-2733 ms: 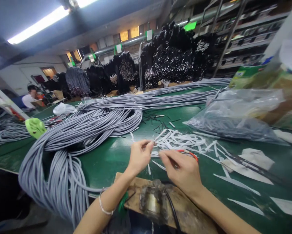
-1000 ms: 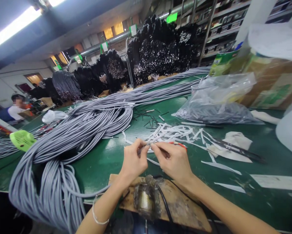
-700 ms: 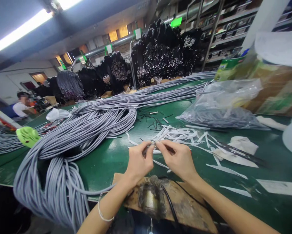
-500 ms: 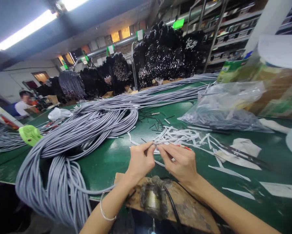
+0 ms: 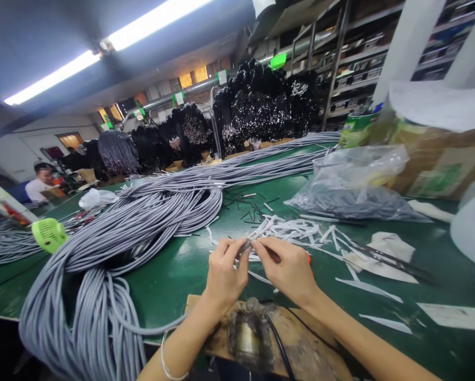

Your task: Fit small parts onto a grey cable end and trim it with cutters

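My left hand pinches the end of a grey cable above the green table. My right hand meets it fingertip to fingertip, pinching the same cable end; a red-handled tool peeks out from behind its knuckles. A big bundle of grey cables loops from the far table down over the near edge at my left. White paper strips lie scattered just beyond my hands.
A scorched wooden block with a metal fixture sits at the table edge under my wrists. A clear plastic bag of parts, a cardboard box and black cable bunches stand behind. A green fan and a person are far left.
My hands have drawn together until the fingertips meet on the cable end. The camera has tilted and shifted slightly; the table items lie as before.
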`<state>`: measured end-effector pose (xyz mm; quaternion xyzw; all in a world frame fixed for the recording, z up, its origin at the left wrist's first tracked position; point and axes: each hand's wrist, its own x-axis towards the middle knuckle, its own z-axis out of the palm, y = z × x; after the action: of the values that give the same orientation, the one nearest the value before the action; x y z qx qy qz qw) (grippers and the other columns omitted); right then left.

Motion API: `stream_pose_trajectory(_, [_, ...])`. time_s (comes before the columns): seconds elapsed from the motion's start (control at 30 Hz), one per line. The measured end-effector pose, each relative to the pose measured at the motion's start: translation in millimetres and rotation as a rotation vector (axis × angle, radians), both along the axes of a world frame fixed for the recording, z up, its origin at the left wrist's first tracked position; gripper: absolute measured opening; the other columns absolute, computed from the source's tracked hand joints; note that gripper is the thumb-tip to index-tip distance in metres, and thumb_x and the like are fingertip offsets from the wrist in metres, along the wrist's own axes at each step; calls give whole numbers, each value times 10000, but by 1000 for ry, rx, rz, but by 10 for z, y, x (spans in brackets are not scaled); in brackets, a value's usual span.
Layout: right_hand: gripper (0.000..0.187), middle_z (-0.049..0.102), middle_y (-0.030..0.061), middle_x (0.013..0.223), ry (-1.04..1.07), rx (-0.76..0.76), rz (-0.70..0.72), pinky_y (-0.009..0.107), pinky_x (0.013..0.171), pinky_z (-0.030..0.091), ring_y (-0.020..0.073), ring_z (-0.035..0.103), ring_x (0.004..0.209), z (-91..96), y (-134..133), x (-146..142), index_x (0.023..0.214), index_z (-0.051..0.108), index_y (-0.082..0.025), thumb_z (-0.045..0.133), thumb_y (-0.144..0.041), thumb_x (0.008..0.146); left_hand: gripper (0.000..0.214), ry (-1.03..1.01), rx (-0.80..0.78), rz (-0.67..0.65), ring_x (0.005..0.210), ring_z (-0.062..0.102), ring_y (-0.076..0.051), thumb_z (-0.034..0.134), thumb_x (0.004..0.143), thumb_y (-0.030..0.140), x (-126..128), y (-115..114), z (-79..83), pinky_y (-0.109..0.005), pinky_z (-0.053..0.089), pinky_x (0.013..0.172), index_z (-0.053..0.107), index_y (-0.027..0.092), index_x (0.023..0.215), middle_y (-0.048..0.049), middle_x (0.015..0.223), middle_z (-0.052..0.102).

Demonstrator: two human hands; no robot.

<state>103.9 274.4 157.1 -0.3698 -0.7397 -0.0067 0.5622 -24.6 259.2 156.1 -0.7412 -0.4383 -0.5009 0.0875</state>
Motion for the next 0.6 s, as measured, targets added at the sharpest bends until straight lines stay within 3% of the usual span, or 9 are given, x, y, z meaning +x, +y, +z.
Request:
stream_pose_trajectory(0.23, [266, 529, -12, 494, -52, 97, -71, 183, 472, 333, 67, 448, 427, 28, -3, 58, 610, 573, -151, 453, -185, 845, 166, 28, 26, 52, 570, 559, -108, 476, 846, 164, -19, 6, 3, -200, 451, 541, 636, 125, 864, -32, 656, 593])
stream_pose_trajectory(0.6, [286, 555, -4, 520, -108, 56, -91, 193, 504, 332, 74, 469, 454, -15, -18, 69, 621, 593, -153, 438, -204, 856, 191, 62, 18, 69, 540, 540, -100, 460, 857, 192, -5, -2, 6, -195, 433, 519, 639, 126, 860, -32, 641, 583])
